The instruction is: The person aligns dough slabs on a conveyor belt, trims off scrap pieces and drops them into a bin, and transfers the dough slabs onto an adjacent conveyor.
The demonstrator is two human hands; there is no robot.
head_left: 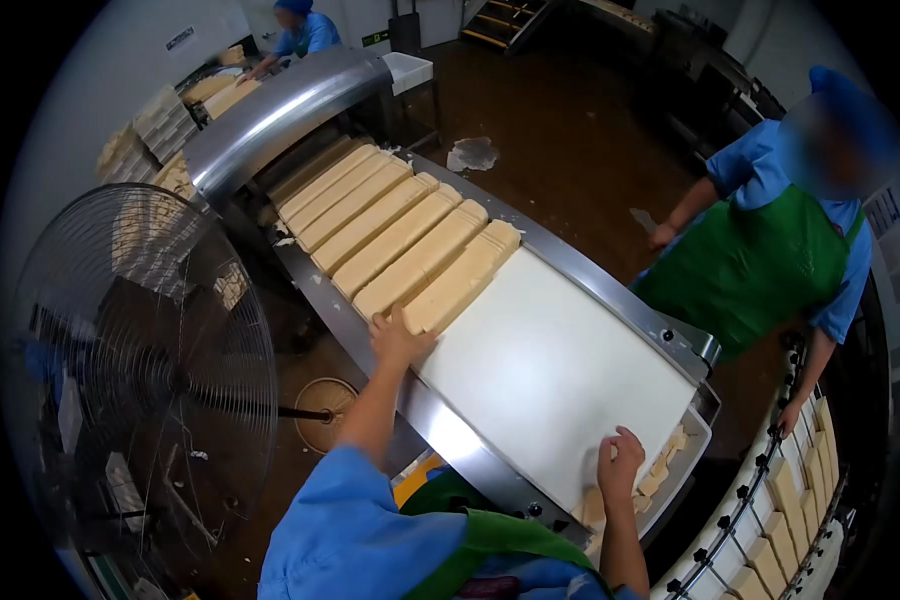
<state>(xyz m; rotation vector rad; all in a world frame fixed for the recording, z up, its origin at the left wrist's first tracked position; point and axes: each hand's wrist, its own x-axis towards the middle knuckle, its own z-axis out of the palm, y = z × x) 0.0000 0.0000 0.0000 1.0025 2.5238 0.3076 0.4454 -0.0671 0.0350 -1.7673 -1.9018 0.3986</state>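
Long pale-yellow slabs, like dough, lie side by side across a white conveyor belt. My left hand is at the near end of the closest slab, its fingers and thumb around that end. Over the belt's near right corner, my right hand is raised with fingers loosely bent and apart, nothing visible in it. Below that hand, a white tray at the belt's end holds pale scraps.
A metal hood spans the belt's far end. A large caged fan stands at left. One co-worker in a green apron is at right, beside a curved conveyor carrying pale pieces. Another person works behind the hood.
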